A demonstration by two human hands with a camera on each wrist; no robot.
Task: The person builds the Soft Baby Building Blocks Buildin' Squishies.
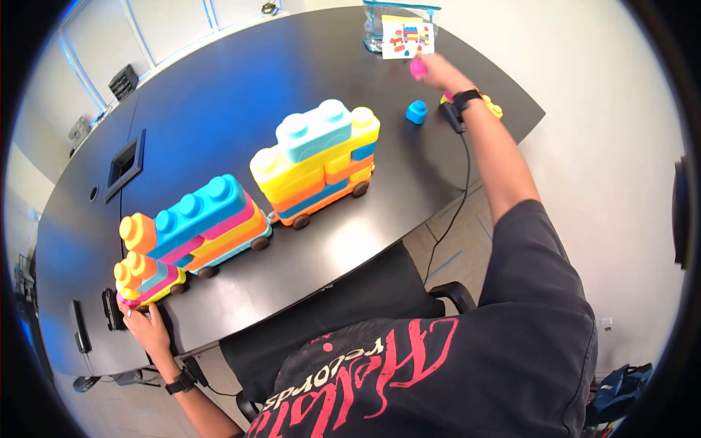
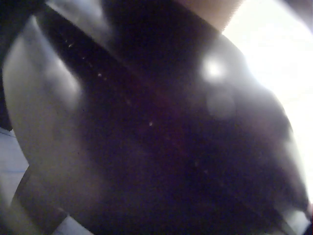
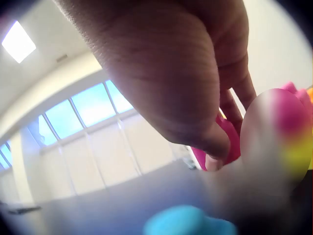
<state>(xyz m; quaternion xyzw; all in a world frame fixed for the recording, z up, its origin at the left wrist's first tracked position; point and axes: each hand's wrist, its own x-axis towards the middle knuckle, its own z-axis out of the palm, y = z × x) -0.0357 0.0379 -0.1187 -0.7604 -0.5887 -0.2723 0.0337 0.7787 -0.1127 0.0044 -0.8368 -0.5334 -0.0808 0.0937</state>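
My right hand [image 1: 440, 73] pinches a pink block [image 1: 418, 68] above the far right part of the table, just in front of a picture card [image 1: 408, 38]. In the right wrist view the thumb and fingers of the right hand [image 3: 195, 88] close on the pink block [image 3: 234, 142]. A small blue block [image 1: 416, 112] stands below that hand. My left hand [image 1: 149, 331] touches the front of a train of stacked blocks [image 1: 219, 212] at the lower left. How its fingers lie is partly hidden. The left wrist view shows only dark, blurred surfaces.
Pink and yellow blocks [image 1: 493, 107] lie partly hidden beside the right wrist. A clear pouch [image 1: 373, 29] stands behind the card. A socket recess [image 1: 125, 166] is set in the table [image 1: 241, 95]. A cable [image 1: 458, 212] hangs from the right wrist past the table edge.
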